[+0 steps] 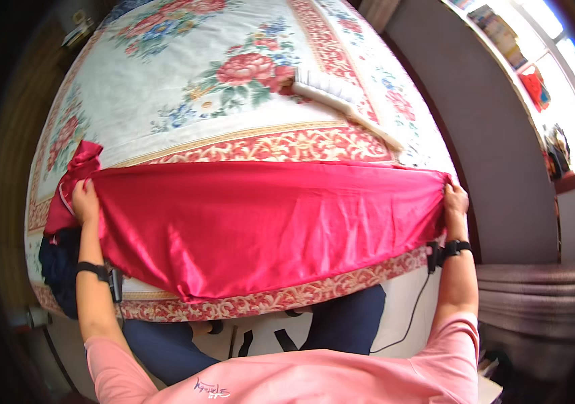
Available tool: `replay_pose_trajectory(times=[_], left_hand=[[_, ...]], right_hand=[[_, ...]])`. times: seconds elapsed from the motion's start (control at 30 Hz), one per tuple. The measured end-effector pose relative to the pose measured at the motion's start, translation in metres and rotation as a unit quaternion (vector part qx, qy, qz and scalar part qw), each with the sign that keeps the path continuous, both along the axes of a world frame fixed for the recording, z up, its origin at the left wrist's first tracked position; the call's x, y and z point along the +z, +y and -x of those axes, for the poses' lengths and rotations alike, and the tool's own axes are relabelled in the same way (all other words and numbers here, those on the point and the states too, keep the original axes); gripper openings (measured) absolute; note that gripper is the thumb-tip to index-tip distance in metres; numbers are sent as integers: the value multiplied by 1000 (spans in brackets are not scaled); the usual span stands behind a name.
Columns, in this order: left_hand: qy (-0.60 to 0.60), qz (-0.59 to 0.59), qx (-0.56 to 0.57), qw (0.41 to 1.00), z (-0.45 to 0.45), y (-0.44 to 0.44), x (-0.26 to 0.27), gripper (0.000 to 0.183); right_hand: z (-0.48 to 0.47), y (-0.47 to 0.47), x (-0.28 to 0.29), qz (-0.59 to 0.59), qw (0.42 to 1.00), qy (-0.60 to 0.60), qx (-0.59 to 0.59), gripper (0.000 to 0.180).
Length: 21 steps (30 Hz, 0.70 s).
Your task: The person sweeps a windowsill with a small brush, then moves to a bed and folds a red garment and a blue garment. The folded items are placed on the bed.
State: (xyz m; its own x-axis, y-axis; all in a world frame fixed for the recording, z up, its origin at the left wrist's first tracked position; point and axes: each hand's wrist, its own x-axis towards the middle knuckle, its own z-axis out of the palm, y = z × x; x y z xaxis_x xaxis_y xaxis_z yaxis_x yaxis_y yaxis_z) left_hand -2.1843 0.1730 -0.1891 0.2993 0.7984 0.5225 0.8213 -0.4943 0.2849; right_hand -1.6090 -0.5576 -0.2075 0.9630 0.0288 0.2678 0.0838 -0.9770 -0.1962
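Observation:
A shiny crimson satin-like garment or cloth [267, 217] is stretched wide across the near edge of a bed. My left hand [85, 203] grips its left end, and my right hand [456, 198] grips its right end near the bed's right edge. The upper edge between them is nearly straight, while the lower edge sags in folds. Beyond my left hand lies a bunched crimson part [78, 164] with pale piping. Dark blue cloth [60, 267] is heaped below it, beside my left forearm.
A floral bedspread [131, 96] covers the bed. On it lies a white brush-like object with a long handle [327, 96]. A cable [413, 313] hangs near my right forearm. Windows and a sill with several items stand at the right; a grey curtain [534, 293] hangs lower right.

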Motion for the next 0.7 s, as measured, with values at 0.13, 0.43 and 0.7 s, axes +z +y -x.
replay_pose_trajectory(times=[0.13,0.43,0.7], left_hand=[[-25,-3,31,999,-15,-1,-7,29],[53,26,108,992,-23,-10,-22,32],[111,59,91,988,-21,-10,-13,30]], right_hand=[[-9,-6,-12,-62,998,1,4,35],[-14,-17,-21,-126,990,41,46,33],[-11,-9,-18,-136,989,32,38,35]])
